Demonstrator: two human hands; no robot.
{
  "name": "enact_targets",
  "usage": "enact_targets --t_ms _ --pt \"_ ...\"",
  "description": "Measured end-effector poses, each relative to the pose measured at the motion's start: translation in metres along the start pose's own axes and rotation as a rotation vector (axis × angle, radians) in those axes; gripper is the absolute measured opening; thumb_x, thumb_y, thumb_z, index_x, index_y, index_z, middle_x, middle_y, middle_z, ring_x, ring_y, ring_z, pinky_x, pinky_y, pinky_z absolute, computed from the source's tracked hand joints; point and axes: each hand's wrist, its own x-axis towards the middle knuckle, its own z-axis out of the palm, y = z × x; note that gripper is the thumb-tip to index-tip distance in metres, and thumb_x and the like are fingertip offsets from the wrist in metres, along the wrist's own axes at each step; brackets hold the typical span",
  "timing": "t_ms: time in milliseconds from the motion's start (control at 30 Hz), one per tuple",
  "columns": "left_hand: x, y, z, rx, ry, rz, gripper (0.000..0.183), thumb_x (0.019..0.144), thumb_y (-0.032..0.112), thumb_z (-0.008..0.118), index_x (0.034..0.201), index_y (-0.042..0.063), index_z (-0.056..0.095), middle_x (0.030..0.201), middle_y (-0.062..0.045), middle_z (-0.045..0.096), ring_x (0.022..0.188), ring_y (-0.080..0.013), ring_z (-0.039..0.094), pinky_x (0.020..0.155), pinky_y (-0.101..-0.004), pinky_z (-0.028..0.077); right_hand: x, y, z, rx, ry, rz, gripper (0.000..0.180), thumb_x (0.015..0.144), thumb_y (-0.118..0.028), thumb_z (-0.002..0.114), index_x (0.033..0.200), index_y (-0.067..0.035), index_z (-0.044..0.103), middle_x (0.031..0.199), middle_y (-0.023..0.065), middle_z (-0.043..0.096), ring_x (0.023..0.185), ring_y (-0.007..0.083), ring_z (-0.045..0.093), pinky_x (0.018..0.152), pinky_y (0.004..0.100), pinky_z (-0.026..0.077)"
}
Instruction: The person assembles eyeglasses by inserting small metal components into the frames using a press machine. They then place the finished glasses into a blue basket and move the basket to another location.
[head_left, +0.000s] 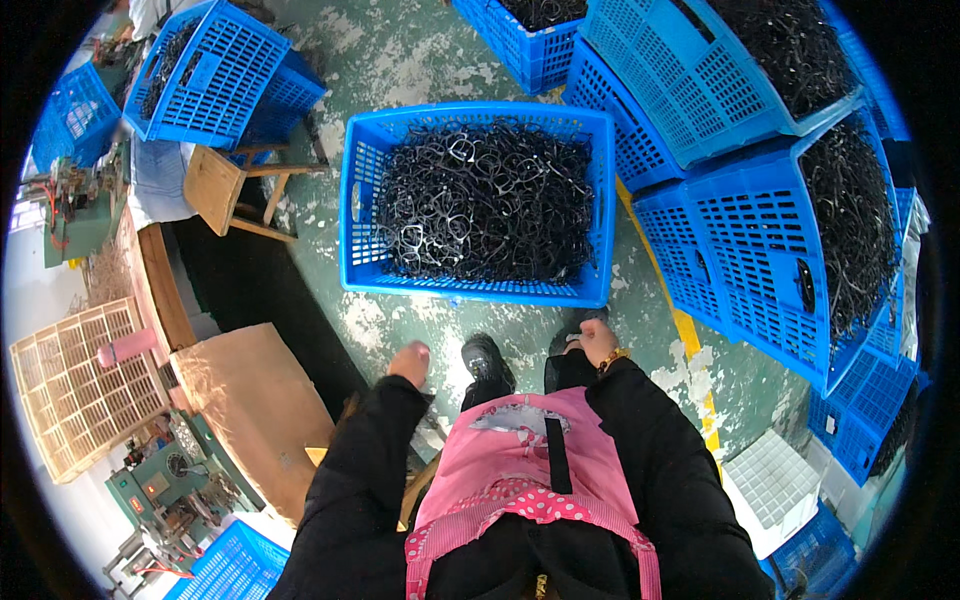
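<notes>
A blue plastic crate stands on the floor in front of my feet. It holds a tangled heap of mostly black eyeglass frames, a few of them clear or pale. My left hand hangs over the floor near the crate's front left, apart from it, and its fingers are mostly out of sight. My right hand, with a beaded bracelet at the wrist, is curled just below the crate's front right corner, above my right shoe. Whether it grips anything does not show.
Stacked blue crates filled with frames line the right side, beyond a yellow floor line. On the left are a wooden stool, a cardboard sheet, a divided wooden tray and a green bench machine. A white box sits lower right.
</notes>
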Motion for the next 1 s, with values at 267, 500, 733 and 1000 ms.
enact_targets --t_ms 267,500,733,1000 --pt "0.092 0.045 -0.011 -0.016 0.013 -0.073 0.029 0.089 0.02 0.057 0.115 0.008 0.061 0.123 -0.021 0.061 0.11 -0.0399 0.059 0.092 -0.0478 0.049 0.047 0.015 -0.034 -0.226 -0.015 0.23 0.072 0.078 -0.025 0.078 0.136 -0.003 0.043 0.137 0.0292 0.044 0.125 0.0421 0.047 0.102 0.0453 0.043" --pt "0.112 0.088 0.027 0.211 -0.028 -0.07 0.06 0.088 0.023 0.058 0.143 0.009 0.039 0.154 -0.012 0.035 0.144 -0.031 0.028 0.116 -0.0473 0.026 0.113 0.045 -0.036 -0.114 -0.268 0.315 0.066 0.083 -0.04 0.072 0.129 0.002 0.049 0.124 0.0276 0.059 0.115 0.0445 0.057 0.096 0.0486 0.047" --pt "0.114 0.102 0.036 0.383 -0.267 0.01 0.075 0.088 0.033 0.06 0.151 0.01 0.028 0.158 -0.014 0.028 0.148 -0.0318 0.021 0.12 -0.0492 0.017 0.143 0.092 -0.012 -0.194 -0.135 0.189 0.044 0.084 -0.03 0.071 0.117 -0.003 0.061 0.106 0.0196 0.068 0.092 0.0357 0.068 0.074 0.0457 0.056" --pt "0.122 0.1 0.045 0.495 -0.328 0.104 0.075 0.086 0.027 0.058 0.153 0.016 0.026 0.159 -0.015 0.025 0.149 -0.0347 0.018 0.12 -0.0543 0.009 0.156 0.08 -0.012 -0.075 -0.237 0.399 0.039 0.08 -0.023 0.068 0.109 0.003 0.065 0.104 0.0215 0.069 0.091 0.0341 0.069 0.075 0.0418 0.061"
